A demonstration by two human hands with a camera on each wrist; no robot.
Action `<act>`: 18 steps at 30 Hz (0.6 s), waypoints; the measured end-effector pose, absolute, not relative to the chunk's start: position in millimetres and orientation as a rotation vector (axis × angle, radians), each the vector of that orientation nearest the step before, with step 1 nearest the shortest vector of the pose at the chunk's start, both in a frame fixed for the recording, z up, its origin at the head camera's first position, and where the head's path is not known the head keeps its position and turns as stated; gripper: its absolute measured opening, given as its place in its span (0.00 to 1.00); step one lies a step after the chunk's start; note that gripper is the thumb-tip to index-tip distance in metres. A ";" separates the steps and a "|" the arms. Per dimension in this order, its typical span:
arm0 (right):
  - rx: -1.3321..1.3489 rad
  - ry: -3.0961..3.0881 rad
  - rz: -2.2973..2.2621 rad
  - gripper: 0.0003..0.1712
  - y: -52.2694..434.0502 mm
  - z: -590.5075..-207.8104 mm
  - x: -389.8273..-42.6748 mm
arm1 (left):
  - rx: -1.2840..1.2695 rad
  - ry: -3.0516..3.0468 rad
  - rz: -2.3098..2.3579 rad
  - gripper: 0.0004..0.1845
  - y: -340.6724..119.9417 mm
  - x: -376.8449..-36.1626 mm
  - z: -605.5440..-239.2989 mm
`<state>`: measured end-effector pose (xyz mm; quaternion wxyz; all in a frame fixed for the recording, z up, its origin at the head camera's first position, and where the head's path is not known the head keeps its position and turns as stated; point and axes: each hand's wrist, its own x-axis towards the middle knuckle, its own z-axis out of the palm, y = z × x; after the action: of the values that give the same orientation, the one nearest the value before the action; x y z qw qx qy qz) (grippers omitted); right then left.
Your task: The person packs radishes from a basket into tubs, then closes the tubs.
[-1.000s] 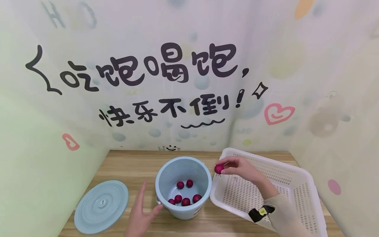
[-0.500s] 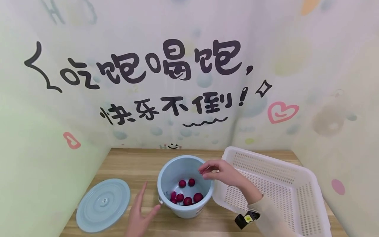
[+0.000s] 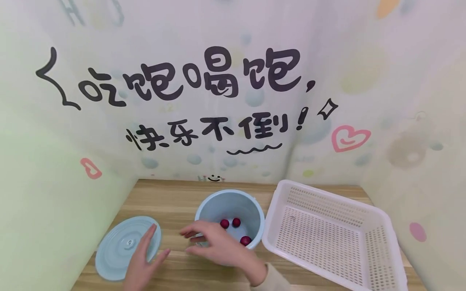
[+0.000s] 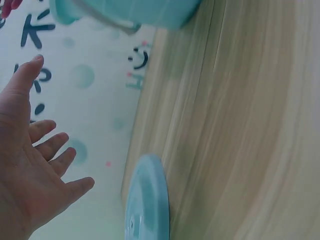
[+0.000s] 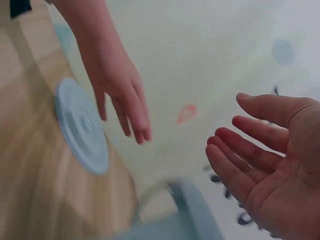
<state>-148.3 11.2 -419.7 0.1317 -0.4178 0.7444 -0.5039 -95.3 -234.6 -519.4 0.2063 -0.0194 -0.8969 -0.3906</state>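
In the head view a light blue bucket [image 3: 257, 226] stands mid-table with several small dark red round fruits, radish-like, in it; one such fruit [image 3: 236, 222] lies near the back of its floor. My right hand [image 3: 222, 242] passes over the bucket's front left, its fingers loosely bent and holding nothing, and hides part of the bucket. My left hand [image 3: 140, 258] hovers at the near edge of the round blue lid [image 3: 120, 246], fingers spread. Both palms show bare in the wrist views, the left hand [image 4: 35, 170] and the right hand [image 5: 265, 165] alike.
A white perforated plastic basket [image 3: 382, 226] stands right of the bucket, close to its rim. The wooden table [image 3: 171, 194] is walled in at the back and on both sides by a printed backdrop [image 3: 174, 36].
My right hand brought a red fruit from over the basket to the bucket, let it go, then moved left past the rim. My left hand shifted left from beside the bucket to the lid.
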 end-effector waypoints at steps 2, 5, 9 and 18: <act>-1.225 2.142 -1.435 0.22 -10.2 -427.9 -145.3 | -0.016 -2.537 -1.092 0.42 -249.9 -97.3 -519.1; -1.189 2.110 -1.439 0.24 -38.0 -445.4 -144.2 | 0.037 -2.587 -1.098 0.40 -270.1 -100.9 -520.8; -1.041 2.140 -1.512 0.27 -70.4 -473.1 -142.0 | 0.095 -2.616 -1.086 0.39 -295.8 -103.9 -527.1; -0.668 2.302 -1.526 0.40 -116.7 -528.8 -142.8 | 0.493 -2.727 -1.109 0.44 -360.1 -101.4 -555.0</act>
<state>-142.8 -116.7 -528.8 0.1496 -0.2324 0.8010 -0.5311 -101.4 -360.1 -555.0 0.0782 0.1647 -0.9107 -0.3706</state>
